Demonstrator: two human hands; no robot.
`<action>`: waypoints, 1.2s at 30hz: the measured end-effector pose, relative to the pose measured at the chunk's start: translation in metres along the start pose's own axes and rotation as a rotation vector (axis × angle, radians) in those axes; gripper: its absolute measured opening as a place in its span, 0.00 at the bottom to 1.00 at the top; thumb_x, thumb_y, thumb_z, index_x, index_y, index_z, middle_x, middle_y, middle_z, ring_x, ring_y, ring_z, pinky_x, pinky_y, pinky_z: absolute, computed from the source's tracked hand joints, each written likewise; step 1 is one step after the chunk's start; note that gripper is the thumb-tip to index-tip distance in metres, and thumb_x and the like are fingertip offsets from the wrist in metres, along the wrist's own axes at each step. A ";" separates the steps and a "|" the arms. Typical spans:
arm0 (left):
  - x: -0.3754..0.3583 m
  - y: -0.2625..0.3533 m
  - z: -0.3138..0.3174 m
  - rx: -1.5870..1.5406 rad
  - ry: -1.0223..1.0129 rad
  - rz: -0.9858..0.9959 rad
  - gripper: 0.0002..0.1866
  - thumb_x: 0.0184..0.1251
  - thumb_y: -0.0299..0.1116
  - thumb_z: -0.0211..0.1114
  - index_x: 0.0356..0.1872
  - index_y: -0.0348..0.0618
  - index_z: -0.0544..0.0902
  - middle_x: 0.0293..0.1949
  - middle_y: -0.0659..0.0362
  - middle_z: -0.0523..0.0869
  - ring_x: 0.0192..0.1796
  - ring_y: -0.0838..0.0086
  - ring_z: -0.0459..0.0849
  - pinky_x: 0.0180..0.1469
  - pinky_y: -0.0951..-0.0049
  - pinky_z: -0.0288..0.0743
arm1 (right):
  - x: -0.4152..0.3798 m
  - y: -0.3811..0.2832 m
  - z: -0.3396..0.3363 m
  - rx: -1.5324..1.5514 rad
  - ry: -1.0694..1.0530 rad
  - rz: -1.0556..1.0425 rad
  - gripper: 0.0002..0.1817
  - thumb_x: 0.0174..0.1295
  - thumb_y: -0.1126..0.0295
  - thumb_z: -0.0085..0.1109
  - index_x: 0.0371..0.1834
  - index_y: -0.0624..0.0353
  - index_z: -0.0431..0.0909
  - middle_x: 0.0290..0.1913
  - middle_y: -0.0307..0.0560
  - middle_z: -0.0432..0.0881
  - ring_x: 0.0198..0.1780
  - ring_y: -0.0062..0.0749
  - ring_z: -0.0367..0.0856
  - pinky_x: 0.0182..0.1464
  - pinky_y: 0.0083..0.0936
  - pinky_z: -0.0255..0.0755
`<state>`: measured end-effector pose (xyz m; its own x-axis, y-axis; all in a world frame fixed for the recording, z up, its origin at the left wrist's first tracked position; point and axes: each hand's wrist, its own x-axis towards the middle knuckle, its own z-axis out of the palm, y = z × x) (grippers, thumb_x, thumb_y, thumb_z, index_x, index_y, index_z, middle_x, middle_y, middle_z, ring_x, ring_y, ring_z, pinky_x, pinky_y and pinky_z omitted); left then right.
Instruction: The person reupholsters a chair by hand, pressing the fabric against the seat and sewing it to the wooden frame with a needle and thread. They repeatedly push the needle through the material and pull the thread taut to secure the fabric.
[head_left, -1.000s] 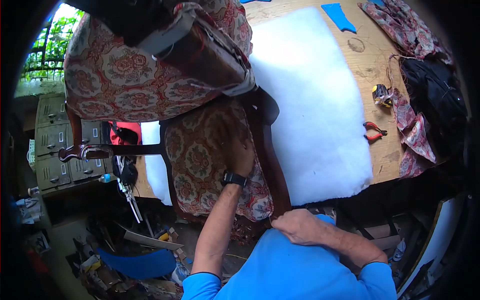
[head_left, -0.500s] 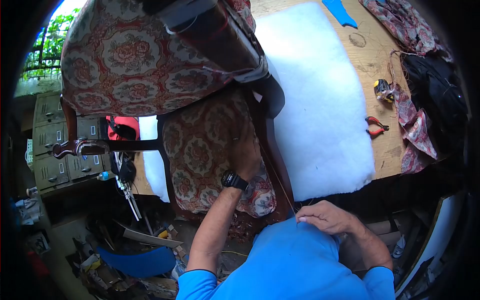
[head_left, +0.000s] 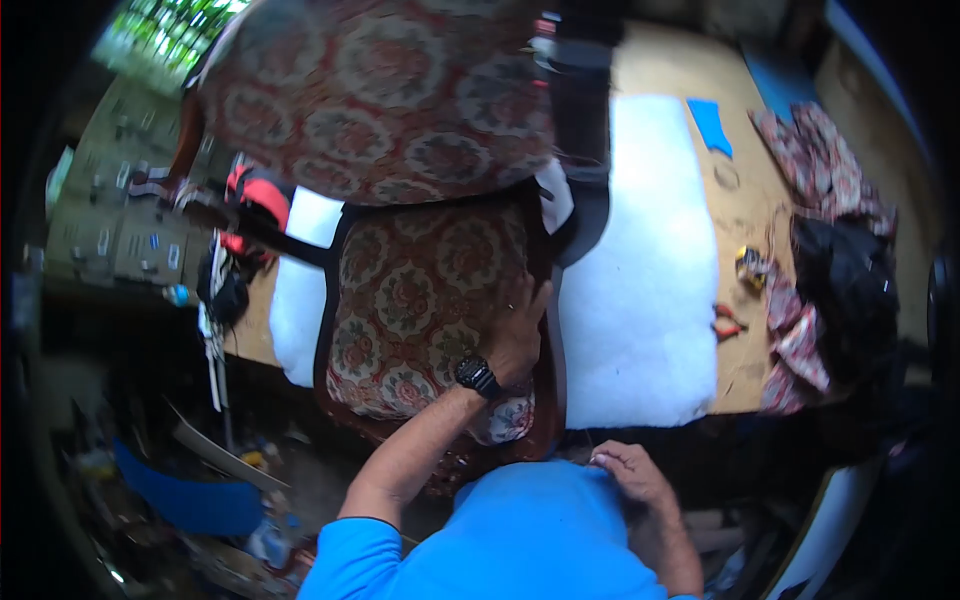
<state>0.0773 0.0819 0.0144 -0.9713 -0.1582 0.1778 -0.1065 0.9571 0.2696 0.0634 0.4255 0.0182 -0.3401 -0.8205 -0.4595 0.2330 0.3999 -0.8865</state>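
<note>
A chair with flowered fabric stands before me, its seat cushion (head_left: 410, 300) below the padded back (head_left: 380, 100). My left hand (head_left: 515, 330), with a black watch (head_left: 477, 376) at the wrist, lies on the right part of the cushion near the dark wooden frame (head_left: 552, 400), fingers apart. My right hand (head_left: 630, 470) is beside the blue shirt (head_left: 520, 520), right of the seat's front corner. Its fingers are pinched together; what they hold is too small and blurred to make out.
White padding (head_left: 640, 270) lies on the wooden table (head_left: 745, 380). Near it are red-handled pliers (head_left: 728, 322), a tape measure (head_left: 750, 267), a blue piece (head_left: 710, 127), fabric scraps (head_left: 795, 340) and a black bag (head_left: 845, 270). Metal cabinets (head_left: 110, 220) stand left, above floor clutter.
The view has shifted and blurred. My left hand's fingers show more spread near the cushion's right edge. My right hand is lower in view, and the thread seen earlier running to it no longer shows clearly.
</note>
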 end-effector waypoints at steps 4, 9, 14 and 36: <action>-0.019 0.011 -0.002 -0.411 -0.015 -0.128 0.30 0.75 0.25 0.63 0.78 0.41 0.75 0.74 0.37 0.78 0.79 0.44 0.74 0.83 0.43 0.67 | 0.007 0.015 -0.008 0.087 0.001 0.173 0.11 0.83 0.66 0.59 0.50 0.63 0.87 0.39 0.35 0.86 0.39 0.18 0.79 0.44 0.22 0.76; -0.003 -0.047 -0.030 -0.712 0.132 -0.161 0.19 0.81 0.30 0.65 0.68 0.39 0.84 0.64 0.41 0.87 0.70 0.46 0.84 0.77 0.47 0.74 | 0.013 0.018 -0.021 0.111 -0.026 0.222 0.13 0.84 0.62 0.59 0.49 0.61 0.86 0.34 0.33 0.80 0.35 0.17 0.75 0.40 0.23 0.72; 0.082 -0.150 -0.021 -0.281 0.383 -0.074 0.30 0.75 0.46 0.73 0.72 0.43 0.82 0.69 0.44 0.84 0.74 0.47 0.80 0.80 0.46 0.69 | 0.016 0.012 -0.023 0.057 -0.027 0.269 0.14 0.84 0.61 0.59 0.49 0.61 0.86 0.34 0.32 0.80 0.35 0.18 0.75 0.41 0.22 0.72; 0.014 -0.055 0.001 -0.039 0.107 -0.356 0.59 0.56 0.59 0.84 0.87 0.50 0.64 0.87 0.39 0.58 0.89 0.37 0.52 0.87 0.29 0.49 | 0.022 0.011 -0.060 0.076 0.121 0.374 0.13 0.85 0.64 0.58 0.50 0.61 0.87 0.30 0.29 0.76 0.34 0.16 0.72 0.38 0.19 0.68</action>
<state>0.0691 0.0269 0.0009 -0.8469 -0.5059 0.1638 -0.4234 0.8279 0.3680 0.0035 0.4359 -0.0048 -0.3232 -0.5682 -0.7568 0.4266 0.6263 -0.6525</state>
